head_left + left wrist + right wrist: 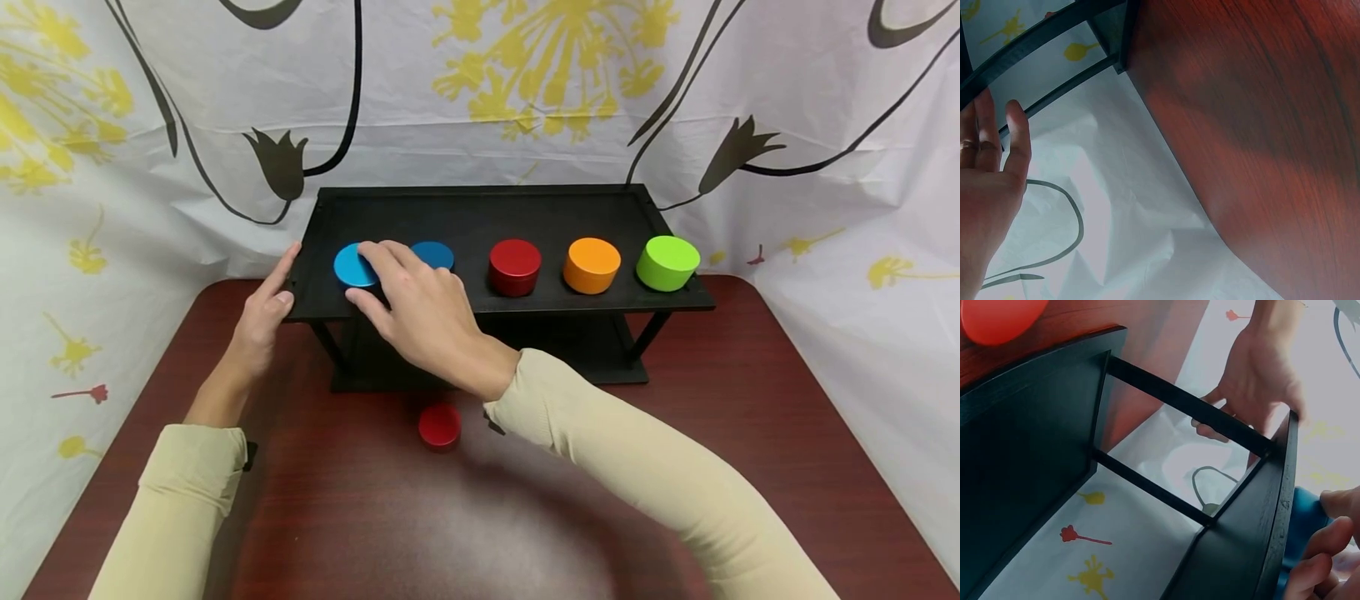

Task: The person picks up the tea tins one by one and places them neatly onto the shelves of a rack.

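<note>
My right hand (427, 315) grips a light blue round tin (351, 267) at the left end of the black two-tier shelf (480, 218). In the right wrist view, thumb and fingers lie round a blue tin (1302, 519) by the top board's edge. My left hand (258, 327) touches the shelf's left edge, its fingers extended. A darker blue tin (437, 255) stands beside the right hand, partly hidden by it. Further right on the top board stand a red tin (515, 267), an orange tin (592, 267) and a green tin (667, 263).
A red round piece (439, 426) lies on the brown table (360, 508) in front of the shelf. The shelf's lower board (555, 346) sits under the top one. A white patterned cloth (420, 92) hangs behind and at both sides.
</note>
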`<act>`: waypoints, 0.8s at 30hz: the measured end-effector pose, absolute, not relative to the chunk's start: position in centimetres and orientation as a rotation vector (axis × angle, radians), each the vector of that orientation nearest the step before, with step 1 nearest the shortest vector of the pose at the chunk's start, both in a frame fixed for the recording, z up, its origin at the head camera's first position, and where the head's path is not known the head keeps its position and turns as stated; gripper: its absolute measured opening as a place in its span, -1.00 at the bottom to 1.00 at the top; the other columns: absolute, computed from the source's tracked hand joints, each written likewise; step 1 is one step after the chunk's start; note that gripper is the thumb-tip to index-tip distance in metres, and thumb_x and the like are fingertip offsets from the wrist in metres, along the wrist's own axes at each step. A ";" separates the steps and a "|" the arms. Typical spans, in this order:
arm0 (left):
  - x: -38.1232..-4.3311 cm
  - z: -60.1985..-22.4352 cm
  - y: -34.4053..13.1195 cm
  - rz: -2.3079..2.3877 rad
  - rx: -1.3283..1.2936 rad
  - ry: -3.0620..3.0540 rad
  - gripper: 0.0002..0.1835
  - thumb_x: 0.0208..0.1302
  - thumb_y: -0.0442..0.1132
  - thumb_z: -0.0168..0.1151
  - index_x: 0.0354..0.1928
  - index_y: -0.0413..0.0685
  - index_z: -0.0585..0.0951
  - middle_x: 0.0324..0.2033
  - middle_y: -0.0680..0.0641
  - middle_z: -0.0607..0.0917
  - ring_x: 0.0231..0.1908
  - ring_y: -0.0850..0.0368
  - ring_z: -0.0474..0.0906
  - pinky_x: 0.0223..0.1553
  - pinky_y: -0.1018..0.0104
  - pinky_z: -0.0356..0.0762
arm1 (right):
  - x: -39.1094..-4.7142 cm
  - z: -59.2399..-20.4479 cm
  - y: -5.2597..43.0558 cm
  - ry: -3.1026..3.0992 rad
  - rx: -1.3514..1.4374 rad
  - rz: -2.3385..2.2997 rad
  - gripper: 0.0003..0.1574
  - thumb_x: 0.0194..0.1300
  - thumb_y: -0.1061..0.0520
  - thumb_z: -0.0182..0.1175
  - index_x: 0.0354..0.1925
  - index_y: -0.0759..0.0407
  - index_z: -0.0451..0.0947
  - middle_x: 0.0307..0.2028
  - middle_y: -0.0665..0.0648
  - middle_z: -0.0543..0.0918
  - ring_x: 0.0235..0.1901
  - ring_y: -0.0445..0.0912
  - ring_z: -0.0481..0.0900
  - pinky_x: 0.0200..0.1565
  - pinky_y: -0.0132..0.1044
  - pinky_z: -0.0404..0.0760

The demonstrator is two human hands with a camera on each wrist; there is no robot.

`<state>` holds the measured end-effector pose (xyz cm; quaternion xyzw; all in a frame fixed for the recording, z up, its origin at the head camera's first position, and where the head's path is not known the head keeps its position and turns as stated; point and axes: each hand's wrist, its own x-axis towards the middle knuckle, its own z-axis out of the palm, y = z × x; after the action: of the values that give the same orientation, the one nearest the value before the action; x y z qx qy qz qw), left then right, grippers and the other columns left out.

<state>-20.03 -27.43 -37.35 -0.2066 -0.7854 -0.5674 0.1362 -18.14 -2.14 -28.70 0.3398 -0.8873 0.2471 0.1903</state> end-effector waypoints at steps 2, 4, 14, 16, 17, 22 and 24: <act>-20.0 -37.4 -27.5 -1.644 -0.601 -2.267 -0.35 0.42 -0.25 -0.26 0.56 -0.06 0.10 0.53 -0.11 0.12 0.47 0.16 -0.01 0.38 0.35 -0.07 | -18.2 -28.8 -2.3 -2.504 0.945 0.686 -0.37 0.41 -0.13 0.18 0.33 0.11 0.43 0.18 0.11 0.56 -0.12 -0.07 0.64 -0.24 -0.19 0.66; -20.0 -37.4 -27.5 -1.644 -0.602 -2.267 -0.35 0.42 -0.25 -0.26 0.56 -0.06 0.10 0.53 -0.11 0.12 0.47 0.15 -0.02 0.38 0.35 -0.08 | -18.3 -28.8 -2.4 -2.514 0.934 0.684 -0.37 0.42 -0.12 0.18 0.33 0.10 0.43 0.17 0.10 0.56 -0.14 -0.08 0.64 -0.25 -0.19 0.66; -19.9 -37.3 -27.4 -1.645 -0.590 -2.291 -0.35 0.44 -0.22 -0.26 0.57 0.00 0.10 0.54 -0.06 0.10 0.48 0.15 -0.04 0.38 0.35 -0.10 | -18.4 -29.0 -3.2 -2.533 0.904 0.666 -0.39 0.43 -0.10 0.16 0.32 0.13 0.42 0.14 0.11 0.57 -0.31 -0.09 0.64 -0.30 -0.22 0.66; -19.9 -37.2 -27.4 -1.641 -0.592 -2.289 -0.36 0.44 -0.22 -0.26 0.57 0.00 0.10 0.53 -0.07 0.10 0.48 0.14 -0.04 0.38 0.34 -0.10 | -18.4 -29.1 -3.3 -2.533 0.897 0.665 -0.40 0.44 -0.10 0.15 0.31 0.13 0.43 0.11 0.11 0.58 -0.35 -0.10 0.63 -0.32 -0.22 0.65; -19.9 -37.2 -27.4 -1.640 -0.593 -2.288 -0.36 0.44 -0.23 -0.26 0.56 -0.01 0.10 0.53 -0.07 0.10 0.48 0.14 -0.04 0.38 0.35 -0.10 | -18.4 -29.1 -3.3 -2.534 0.892 0.662 -0.40 0.44 -0.10 0.15 0.31 0.13 0.43 0.10 0.11 0.58 -0.36 -0.10 0.63 -0.33 -0.22 0.65; -19.9 -37.2 -27.4 -1.636 -0.596 -2.288 -0.35 0.44 -0.22 -0.26 0.57 0.00 0.10 0.54 -0.08 0.09 0.49 0.15 -0.05 0.38 0.35 -0.11 | -18.4 -29.1 -3.4 -2.544 0.875 0.641 -0.42 0.45 -0.11 0.13 0.29 0.14 0.44 0.03 0.10 0.59 -0.46 -0.12 0.58 -0.41 -0.24 0.63; -19.9 -37.2 -27.4 -1.639 -0.595 -2.286 -0.35 0.44 -0.22 -0.26 0.56 0.00 0.10 0.54 -0.08 0.09 0.48 0.15 -0.05 0.38 0.35 -0.10 | -18.4 -29.1 -3.5 -2.543 0.872 0.628 -0.43 0.45 -0.11 0.13 0.28 0.15 0.45 0.02 0.10 0.59 -0.48 -0.12 0.57 -0.44 -0.25 0.61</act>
<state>-19.90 -27.39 -37.24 -0.2051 -0.7880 -0.5650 0.1331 -18.41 -3.48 -29.06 0.3102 -0.9045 0.2234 0.1890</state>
